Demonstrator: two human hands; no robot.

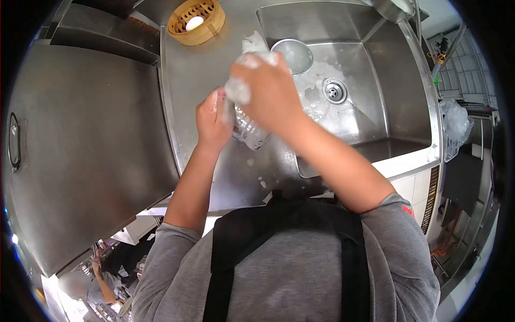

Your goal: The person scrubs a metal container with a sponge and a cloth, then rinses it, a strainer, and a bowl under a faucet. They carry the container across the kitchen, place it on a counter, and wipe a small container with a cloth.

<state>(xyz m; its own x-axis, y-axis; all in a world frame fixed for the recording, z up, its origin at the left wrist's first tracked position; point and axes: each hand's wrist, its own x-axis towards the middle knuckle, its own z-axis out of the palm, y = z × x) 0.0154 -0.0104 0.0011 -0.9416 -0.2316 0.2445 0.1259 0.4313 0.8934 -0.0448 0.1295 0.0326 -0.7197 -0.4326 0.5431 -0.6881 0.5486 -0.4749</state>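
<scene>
My right hand (263, 88) is closed round a bunched white cloth (237, 90), parts of which stick out past its fingers. Close beside it on the left, my left hand (213, 121) is closed, pressed against something pale and partly hidden, perhaps more of the cloth. Below and between the hands a clear plastic container (249, 130) shows; whether a hand grips it is hidden. Behind the right hand a white piece (254, 43) lies at the sink's left edge. A round metal bowl (296, 56) with cloudy liquid is in the sink (375, 80).
A bamboo steamer (213, 27) holding a white round item stands at the back of the steel counter (188, 70). A metal pot (393, 9) is at the sink's back right corner. A plastic bag (456, 126) hangs at right. Another person (102, 287) is at lower left.
</scene>
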